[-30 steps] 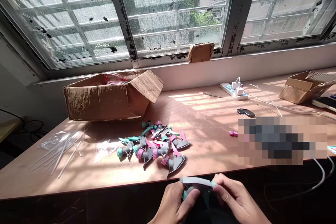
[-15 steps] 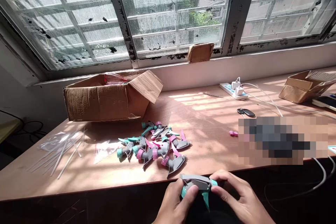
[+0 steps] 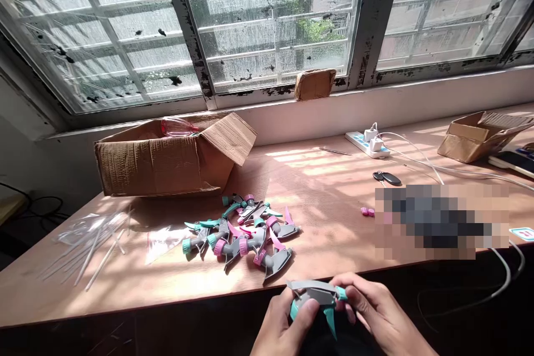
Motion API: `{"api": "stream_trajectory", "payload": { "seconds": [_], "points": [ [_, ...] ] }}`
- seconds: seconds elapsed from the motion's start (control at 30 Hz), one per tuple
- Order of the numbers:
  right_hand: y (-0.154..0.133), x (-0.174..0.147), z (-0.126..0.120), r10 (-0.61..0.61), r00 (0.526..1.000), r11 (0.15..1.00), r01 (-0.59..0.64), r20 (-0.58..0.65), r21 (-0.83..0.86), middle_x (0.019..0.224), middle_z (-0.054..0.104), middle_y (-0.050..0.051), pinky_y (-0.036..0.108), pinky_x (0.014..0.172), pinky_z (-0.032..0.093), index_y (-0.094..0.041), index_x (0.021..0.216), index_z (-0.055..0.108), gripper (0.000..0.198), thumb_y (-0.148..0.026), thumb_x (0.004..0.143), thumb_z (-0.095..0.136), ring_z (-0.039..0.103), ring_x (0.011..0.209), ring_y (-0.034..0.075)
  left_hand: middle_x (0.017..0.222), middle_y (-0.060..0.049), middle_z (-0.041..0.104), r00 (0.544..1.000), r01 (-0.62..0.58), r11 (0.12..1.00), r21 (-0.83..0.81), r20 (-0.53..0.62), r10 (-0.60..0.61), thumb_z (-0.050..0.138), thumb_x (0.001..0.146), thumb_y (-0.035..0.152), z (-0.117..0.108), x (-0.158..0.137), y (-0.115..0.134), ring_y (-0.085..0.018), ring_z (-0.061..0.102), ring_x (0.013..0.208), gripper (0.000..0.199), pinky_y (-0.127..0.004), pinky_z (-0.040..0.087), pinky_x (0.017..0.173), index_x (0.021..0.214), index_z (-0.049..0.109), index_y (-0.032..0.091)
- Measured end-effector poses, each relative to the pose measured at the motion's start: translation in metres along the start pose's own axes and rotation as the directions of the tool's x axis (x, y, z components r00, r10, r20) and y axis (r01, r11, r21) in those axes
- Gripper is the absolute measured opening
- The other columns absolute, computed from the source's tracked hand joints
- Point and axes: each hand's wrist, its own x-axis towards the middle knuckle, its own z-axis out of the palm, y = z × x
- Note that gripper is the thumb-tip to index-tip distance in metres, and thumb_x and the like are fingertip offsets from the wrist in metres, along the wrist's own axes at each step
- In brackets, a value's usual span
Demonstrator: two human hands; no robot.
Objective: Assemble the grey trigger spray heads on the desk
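Note:
A grey and teal trigger spray head point(image 3: 315, 293) is held in front of me, just off the table's front edge. My left hand point(image 3: 287, 317) wraps round its body, thumb pressed on the grey side, the teal collar partly hidden by the fingers. My right hand point(image 3: 373, 308) pinches the teal nozzle at the other end between thumb and fingers. The teal trigger hangs down between both hands. On the table beyond lies a pile of similar spray heads point(image 3: 271, 264), some with pink and some with teal parts.
A cardboard box point(image 3: 150, 167) holding a clear reddish bottle stands behind the pile. Thin white tubes point(image 3: 100, 261) and plastic bags lie left. Two small pink pieces point(image 3: 367, 211), a power strip point(image 3: 367, 144), black key fobs point(image 3: 392, 178) and another box point(image 3: 467, 136) lie right.
My right thumb has shifted up onto the nozzle, and its fingers have curled beneath it. The view has moved slightly to the right; the things on the table have stayed put.

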Motion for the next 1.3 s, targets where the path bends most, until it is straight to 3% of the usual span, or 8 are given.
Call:
{"api": "stream_trajectory", "payload": {
  "seconds": [0.1,0.37,0.5,0.6,0.8,0.93,1.2,1.3],
  "points": [
    [-0.004,0.002,0.003,0.005,1.0,0.999,-0.004,0.03,-0.035,0.067,0.059,0.0,0.021,0.062,0.047,-0.019,0.074,0.062,0.05,-0.055,0.103,0.043,0.056,0.064,0.014,0.091,-0.005,0.066,0.998,0.046,0.999,-0.004,-0.041,-0.046,0.061,0.091,0.061,0.001,-0.002,0.0,-0.022,0.057,0.084,0.048,-0.028,0.045,0.075,0.113,0.072,0.019],
    [0.002,-0.003,-0.001,-0.223,0.971,0.968,0.21,-0.09,-0.135,0.088,0.069,0.0,0.022,0.069,0.054,-0.025,0.095,0.068,0.015,-0.04,0.096,0.066,0.065,0.074,0.016,0.064,0.008,0.034,0.971,0.232,0.894,-0.384,0.143,-0.191,0.067,0.081,0.07,0.008,0.005,0.007,-0.008,0.021,0.051,0.058,-0.021,0.01,0.043,0.104,0.062,0.017],
    [0.01,-0.003,-0.006,-0.504,0.835,0.858,0.456,-0.218,-0.238,0.088,0.069,0.001,0.023,0.064,0.054,-0.027,0.1,0.068,0.008,-0.023,0.093,0.069,0.067,0.073,0.018,0.06,0.009,0.037,0.97,0.241,0.871,-0.428,0.121,-0.209,0.058,0.085,0.076,0.002,0.005,0.011,-0.004,0.02,0.044,0.058,-0.021,0.01,0.041,0.082,0.051,0.019],
    [0.016,0.0,-0.018,-0.578,0.759,0.797,0.445,-0.299,-0.409,0.097,0.07,0.004,0.026,0.071,0.056,-0.029,0.111,0.066,0.018,-0.021,0.096,0.064,0.069,0.079,0.02,0.062,0.008,0.041,0.974,0.226,0.839,-0.496,0.096,-0.205,0.058,0.084,0.077,-0.005,0.003,0.018,-0.003,0.023,0.041,0.058,-0.02,0.015,0.041,0.085,0.05,0.019],
    [0.025,0.03,-0.066,-0.477,0.79,0.646,0.018,-0.385,-0.763,0.113,0.071,0.008,0.039,0.083,0.055,-0.027,0.112,0.066,0.034,-0.051,0.102,0.045,0.069,0.103,0.031,0.083,0.004,0.05,0.983,0.175,0.661,-0.73,0.168,-0.074,0.066,0.085,0.061,-0.007,0.015,0.032,-0.004,0.034,0.045,0.052,-0.017,0.025,0.036,0.113,0.056,0.018],
    [0.028,0.056,-0.087,-0.347,0.84,0.567,-0.166,-0.416,-0.807,0.125,0.069,0.007,0.038,0.076,0.057,-0.024,0.115,0.066,0.033,-0.046,0.101,0.045,0.07,0.1,0.031,0.093,0.001,0.054,0.995,0.094,0.58,-0.809,0.059,-0.08,0.06,0.096,0.047,-0.002,0.032,0.039,-0.003,0.041,0.048,0.035,-0.015,0.029,0.036,0.111,0.06,0.016],
    [-0.016,0.087,-0.057,-0.35,0.877,0.408,-0.175,-0.33,-0.896,0.12,0.069,0.014,0.039,0.072,0.054,-0.018,0.129,0.062,0.035,-0.031,0.103,0.043,0.07,0.1,0.032,0.131,-0.024,0.065,0.982,0.06,0.548,-0.834,-0.049,-0.181,0.055,0.103,0.021,0.002,0.036,0.055,-0.018,0.074,0.088,0.018,-0.023,0.058,0.074,0.104,0.064,0.005],
    [-0.055,0.113,-0.033,-0.34,0.917,0.483,-0.02,-0.208,-0.875,0.125,0.068,0.011,0.033,0.078,0.052,-0.021,0.121,0.068,0.032,-0.03,0.105,0.043,0.069,0.105,0.028,0.126,-0.028,0.068,0.972,0.135,0.542,-0.83,0.004,-0.237,0.048,0.106,0.026,0.004,0.037,0.052,-0.021,0.076,0.091,0.031,-0.024,0.059,0.077,0.109,0.064,-0.001]
  ]
}}
